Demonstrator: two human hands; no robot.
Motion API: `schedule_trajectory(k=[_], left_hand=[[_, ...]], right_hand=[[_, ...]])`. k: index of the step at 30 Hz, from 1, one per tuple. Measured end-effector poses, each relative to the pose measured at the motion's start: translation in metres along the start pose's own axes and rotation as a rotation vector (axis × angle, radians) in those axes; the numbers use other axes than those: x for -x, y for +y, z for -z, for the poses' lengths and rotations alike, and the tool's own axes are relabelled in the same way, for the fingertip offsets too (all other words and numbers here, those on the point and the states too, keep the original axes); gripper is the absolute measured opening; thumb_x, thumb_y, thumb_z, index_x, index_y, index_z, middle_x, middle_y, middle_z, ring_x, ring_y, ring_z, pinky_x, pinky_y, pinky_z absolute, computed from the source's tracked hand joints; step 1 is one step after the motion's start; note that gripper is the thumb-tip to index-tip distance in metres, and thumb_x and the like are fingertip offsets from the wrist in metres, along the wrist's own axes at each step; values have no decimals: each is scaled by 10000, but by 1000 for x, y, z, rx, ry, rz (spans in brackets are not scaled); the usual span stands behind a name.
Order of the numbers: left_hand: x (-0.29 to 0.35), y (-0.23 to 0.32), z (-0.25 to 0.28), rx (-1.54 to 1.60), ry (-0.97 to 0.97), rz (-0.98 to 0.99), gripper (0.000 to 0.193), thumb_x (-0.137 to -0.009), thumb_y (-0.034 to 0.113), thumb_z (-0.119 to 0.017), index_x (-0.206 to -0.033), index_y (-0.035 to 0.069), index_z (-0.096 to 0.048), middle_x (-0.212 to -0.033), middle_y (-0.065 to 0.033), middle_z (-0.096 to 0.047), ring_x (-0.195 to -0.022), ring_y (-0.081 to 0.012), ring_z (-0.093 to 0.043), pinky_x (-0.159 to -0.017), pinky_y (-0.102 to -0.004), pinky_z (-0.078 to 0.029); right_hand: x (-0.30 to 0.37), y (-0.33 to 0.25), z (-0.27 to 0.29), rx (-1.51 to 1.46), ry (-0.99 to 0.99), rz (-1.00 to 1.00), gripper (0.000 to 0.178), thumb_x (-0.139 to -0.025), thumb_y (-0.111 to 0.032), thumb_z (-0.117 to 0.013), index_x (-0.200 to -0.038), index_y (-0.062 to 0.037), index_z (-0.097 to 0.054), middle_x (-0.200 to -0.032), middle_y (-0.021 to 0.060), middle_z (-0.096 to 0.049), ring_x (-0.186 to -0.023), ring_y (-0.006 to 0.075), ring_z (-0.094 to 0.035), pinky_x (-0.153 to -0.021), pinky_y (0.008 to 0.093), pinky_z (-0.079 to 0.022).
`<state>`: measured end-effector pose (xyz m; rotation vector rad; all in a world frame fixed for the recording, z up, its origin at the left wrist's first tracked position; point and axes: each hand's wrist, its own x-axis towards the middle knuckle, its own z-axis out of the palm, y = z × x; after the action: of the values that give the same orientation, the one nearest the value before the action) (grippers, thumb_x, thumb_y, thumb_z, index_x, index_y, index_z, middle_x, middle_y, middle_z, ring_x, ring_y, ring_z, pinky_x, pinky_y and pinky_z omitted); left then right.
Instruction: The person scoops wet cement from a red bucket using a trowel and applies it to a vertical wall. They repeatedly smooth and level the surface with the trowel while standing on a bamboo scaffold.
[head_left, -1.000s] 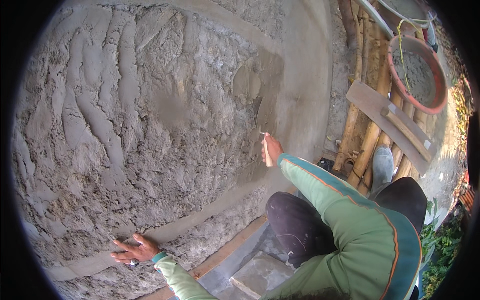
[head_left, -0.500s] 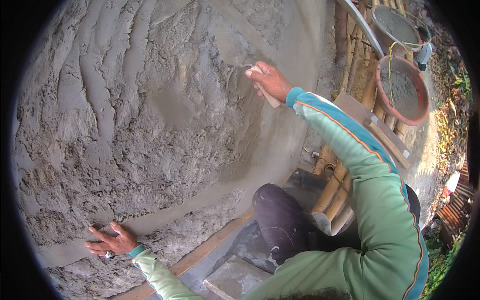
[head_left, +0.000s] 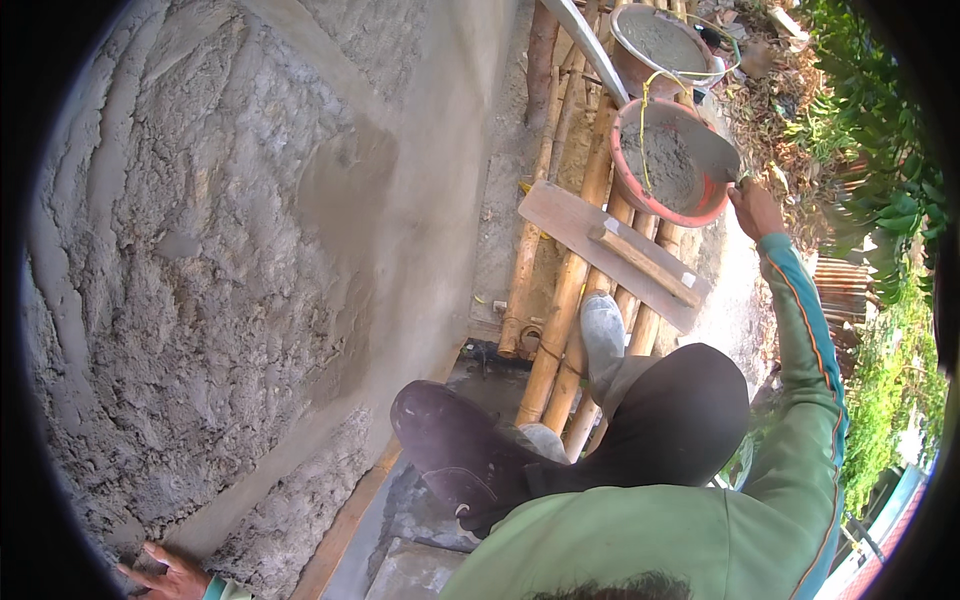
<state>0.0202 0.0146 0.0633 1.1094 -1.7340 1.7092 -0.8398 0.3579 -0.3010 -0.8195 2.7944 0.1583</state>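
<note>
My right hand [head_left: 757, 211] grips a trowel [head_left: 710, 150] at the far right. Its grey blade reaches over the orange-red bucket [head_left: 620, 175], which contains wet mortar [head_left: 665, 160]; the handle is mostly hidden in my fist. At the lower left my left hand [head_left: 170, 578] rests against the rough plastered wall [head_left: 220, 300] with its fingers apart, partly cut off by the picture's rim. A smooth band of mortar [head_left: 235, 505] runs beside that hand, and a smeared darker patch [head_left: 350, 180] lies higher on the wall.
Bamboo poles [head_left: 565, 310] form a platform under my boot [head_left: 602, 335]. A long wooden float [head_left: 610, 250] lies across them. Behind the red bucket stands a second bucket of mortar [head_left: 660, 40], near a pale straight bar [head_left: 590, 45]. Green foliage [head_left: 880, 150] hangs at right.
My right hand has moved the trowel from the wall rightward to the red bucket. The view has swung right, and my left hand now appears lower, still at the wall.
</note>
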Motion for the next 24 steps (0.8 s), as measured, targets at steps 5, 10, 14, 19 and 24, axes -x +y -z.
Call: schedule_trajectory(k=[5,10,14,19,24], left_hand=[[32,-3,-26,-7,-59,49,702,-901,724,-580,-1486,339,-529,-1537,-283,-365,-1418,-478,-306,-1149,-616,-267],[-5,-17,-6,-68,-26,-46,703,-919,697,-575,-1497,300,-521,-1544,-281,-349,-1419,-472,-327,-1187,-614,-227],[0,-14,-7,-108,-48,-4,704,-926,700,-562,-1504,302,-512,-1518,-295,-380,-1412,-464,-345,-1190,-613,-223],[4,-2,3,-66,-41,55,709,-913,747,-537,-1516,378,-479,-1555,-259,-355,-1412,-481,-318,-1138,-637,-264],[2,9,4,4,-150,61,835,-950,730,-463,-1524,125,-486,-1656,-317,-83,-1493,-565,-91,-1101,-775,-156]], right_hand=[[-125,48,-110,115,-69,-97,394,-983,-311,-533,-1061,40,-693,-915,253,-725,-912,434,-713,-770,525,-538],[-103,-58,-116,-350,-512,93,392,-978,-304,-561,-843,46,-676,-670,170,-646,-615,304,-652,-565,449,-525],[-52,-57,-63,-592,-571,-97,401,-984,-314,-565,-755,9,-633,-597,103,-582,-487,209,-567,-434,379,-442],[-12,-53,-40,-1116,-507,-144,298,-989,-333,-558,-826,-84,-567,-632,20,-501,-442,129,-465,-386,324,-388],[4,-20,-61,-1162,-465,-288,129,-926,-207,-578,-887,-89,-545,-653,16,-513,-469,137,-489,-400,314,-404]])
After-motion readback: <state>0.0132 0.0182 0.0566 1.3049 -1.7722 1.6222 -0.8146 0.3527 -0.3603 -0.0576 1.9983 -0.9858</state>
